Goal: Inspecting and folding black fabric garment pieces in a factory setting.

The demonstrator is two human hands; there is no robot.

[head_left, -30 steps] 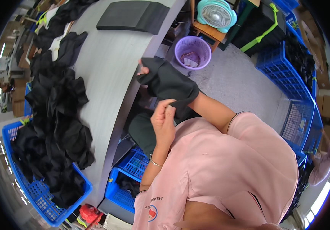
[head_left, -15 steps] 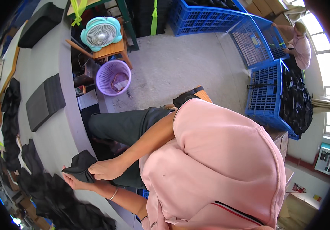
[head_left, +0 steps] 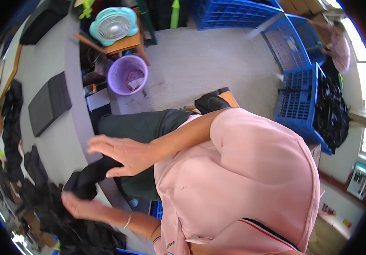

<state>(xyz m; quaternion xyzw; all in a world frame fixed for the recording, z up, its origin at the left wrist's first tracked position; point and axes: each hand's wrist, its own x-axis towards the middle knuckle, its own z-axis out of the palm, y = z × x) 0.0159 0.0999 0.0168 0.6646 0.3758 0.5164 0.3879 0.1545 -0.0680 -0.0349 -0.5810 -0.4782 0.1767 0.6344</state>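
A black garment [head_left: 86,182] hangs bunched between my two hands at the rounded edge of the grey table [head_left: 57,142]. My right hand [head_left: 121,154] reaches in from the right with its fingers straight and spread, and the garment's upper end is tucked between thumb and palm. Just below the bunched cloth is my left hand [head_left: 77,205], with a thin bracelet on its wrist, gripping the garment's lower end. My pink shirt and dark trousers fill the middle and right of the view.
A heap of black garments [head_left: 79,233] lies at the lower left, and a folded black stack [head_left: 49,102] sits on the table. On the floor stand a purple basket [head_left: 128,74], a teal fan [head_left: 113,25] and blue crates [head_left: 297,108]. Another person [head_left: 340,42] is far right.
The view has swung away from the table to the floor and my lap. Both hands with the garment now sit at the table's edge, and my right hand's fingers have straightened.
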